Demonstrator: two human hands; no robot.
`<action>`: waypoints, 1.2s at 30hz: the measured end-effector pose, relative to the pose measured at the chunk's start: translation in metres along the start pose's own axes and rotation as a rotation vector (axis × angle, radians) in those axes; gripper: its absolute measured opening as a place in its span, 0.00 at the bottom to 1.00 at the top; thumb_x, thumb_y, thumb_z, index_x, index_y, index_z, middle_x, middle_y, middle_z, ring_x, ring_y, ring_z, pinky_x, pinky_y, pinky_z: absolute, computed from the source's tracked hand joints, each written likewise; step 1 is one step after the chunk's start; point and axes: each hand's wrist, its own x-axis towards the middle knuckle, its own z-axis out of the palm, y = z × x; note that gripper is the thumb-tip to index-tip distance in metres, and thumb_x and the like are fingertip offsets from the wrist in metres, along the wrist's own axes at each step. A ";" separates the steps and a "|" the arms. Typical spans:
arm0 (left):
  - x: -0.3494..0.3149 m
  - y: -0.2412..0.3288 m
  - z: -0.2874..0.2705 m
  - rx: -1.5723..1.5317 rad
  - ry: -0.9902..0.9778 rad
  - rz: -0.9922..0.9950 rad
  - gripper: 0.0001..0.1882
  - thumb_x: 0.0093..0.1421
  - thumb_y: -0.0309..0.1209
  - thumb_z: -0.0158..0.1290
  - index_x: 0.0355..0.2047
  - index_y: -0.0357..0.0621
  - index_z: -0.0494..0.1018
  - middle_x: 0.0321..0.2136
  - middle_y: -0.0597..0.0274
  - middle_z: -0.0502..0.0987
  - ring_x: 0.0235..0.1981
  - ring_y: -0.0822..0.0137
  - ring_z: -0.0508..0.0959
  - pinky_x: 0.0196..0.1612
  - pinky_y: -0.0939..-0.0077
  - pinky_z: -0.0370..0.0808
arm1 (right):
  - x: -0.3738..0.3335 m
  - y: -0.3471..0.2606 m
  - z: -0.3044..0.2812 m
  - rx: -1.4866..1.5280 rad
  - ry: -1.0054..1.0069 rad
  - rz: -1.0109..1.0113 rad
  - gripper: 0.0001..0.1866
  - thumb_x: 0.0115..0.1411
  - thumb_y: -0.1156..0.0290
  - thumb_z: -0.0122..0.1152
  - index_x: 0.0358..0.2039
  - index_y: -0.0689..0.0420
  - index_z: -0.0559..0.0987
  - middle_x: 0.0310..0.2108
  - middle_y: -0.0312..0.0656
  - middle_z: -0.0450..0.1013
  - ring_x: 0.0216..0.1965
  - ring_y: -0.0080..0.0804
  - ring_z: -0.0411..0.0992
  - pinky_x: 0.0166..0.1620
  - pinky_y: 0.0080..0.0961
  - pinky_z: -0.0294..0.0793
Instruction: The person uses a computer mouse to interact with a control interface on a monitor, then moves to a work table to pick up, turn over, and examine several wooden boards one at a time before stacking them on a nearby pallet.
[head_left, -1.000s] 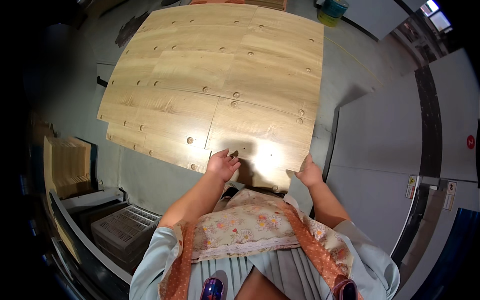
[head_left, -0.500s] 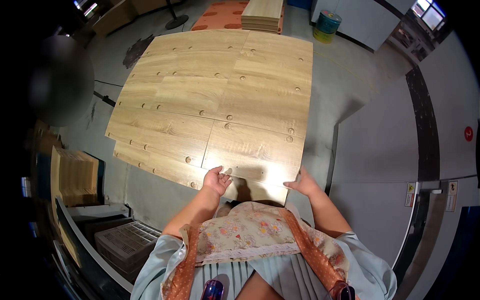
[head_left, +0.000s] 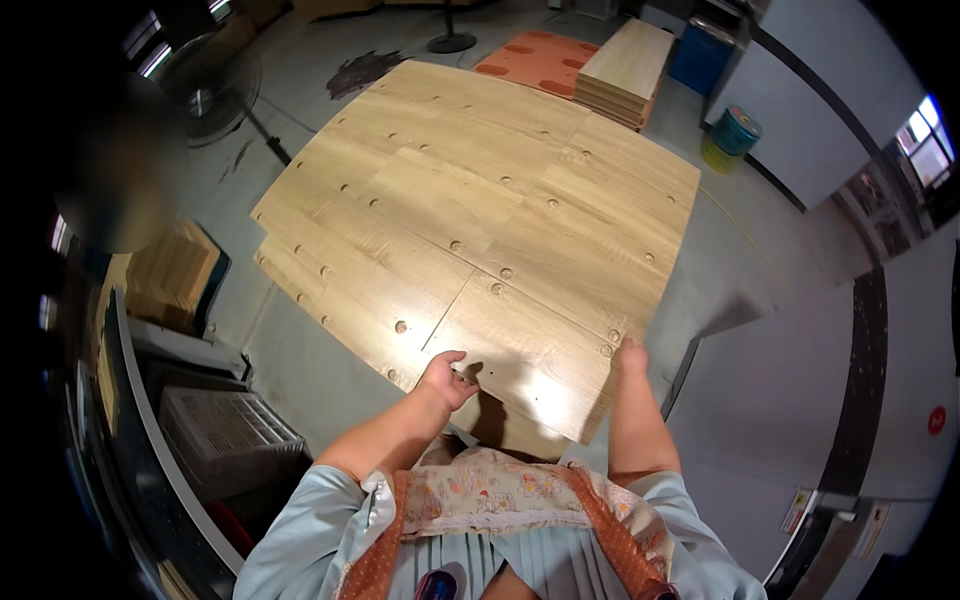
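Note:
Several wood-grain boards (head_left: 440, 170) lie edge to edge in a broad layer before me, with small round recesses along their edges. The nearest right-hand board (head_left: 530, 345) has a bright glare on it and small dark dots near its front edge. At that front edge is my left hand (head_left: 448, 382), thumb stretched out and fingers loosely bent apart; no held thing shows. My right hand (head_left: 630, 355) is against the same board's right side, near two round recesses. Its fingers are mostly hidden from view. Below the front edge, part of a lower board (head_left: 525, 435) shows in shadow.
Stacked long boards (head_left: 625, 75) stand on an orange pallet (head_left: 535, 62) at the back. A blue-and-yellow drum (head_left: 731, 138) stands at the back right, grey cabinets (head_left: 770, 390) on the right. A fan (head_left: 205, 100), more stacked boards (head_left: 175, 275) and a grey crate (head_left: 225, 440) are leftward.
My right hand has moved farther along the board's right side. My left hand stays by the front edge. The whole view has turned, so the boards appear tilted and farther right.

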 end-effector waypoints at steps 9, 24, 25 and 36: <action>0.027 -0.010 -0.036 0.302 -0.048 0.100 0.25 0.54 0.37 0.51 0.49 0.39 0.60 0.47 0.54 0.68 0.44 0.61 0.70 0.49 0.59 0.66 | -0.014 -0.016 -0.015 0.029 -0.083 0.072 0.33 0.60 0.55 0.53 0.54 0.70 0.63 0.50 0.54 0.67 0.49 0.45 0.67 0.50 0.35 0.66; -0.074 -0.093 -0.336 1.382 0.535 0.414 0.25 0.51 0.39 0.55 0.48 0.39 0.70 0.38 0.49 0.78 0.40 0.56 0.78 0.44 0.68 0.73 | -0.091 -0.064 -0.030 -0.377 0.144 -0.652 0.33 0.49 0.73 0.59 0.56 0.65 0.61 0.58 0.57 0.58 0.60 0.52 0.54 0.62 0.41 0.51; -0.103 -0.091 -0.336 1.174 0.575 0.435 0.25 0.51 0.38 0.55 0.47 0.37 0.70 0.40 0.49 0.77 0.43 0.57 0.77 0.47 0.70 0.72 | -0.089 -0.061 -0.027 -0.442 0.126 -0.767 0.33 0.48 0.74 0.59 0.56 0.64 0.62 0.57 0.56 0.58 0.60 0.52 0.54 0.62 0.42 0.51; -0.317 -0.088 -0.421 1.458 1.681 1.064 0.32 0.46 0.20 0.54 0.55 0.41 0.62 0.57 0.49 0.61 0.61 0.48 0.57 0.62 0.58 0.55 | -0.170 -0.160 0.075 -0.808 -0.451 -1.009 0.38 0.53 0.57 0.59 0.63 0.45 0.55 0.66 0.44 0.44 0.67 0.47 0.38 0.63 0.57 0.39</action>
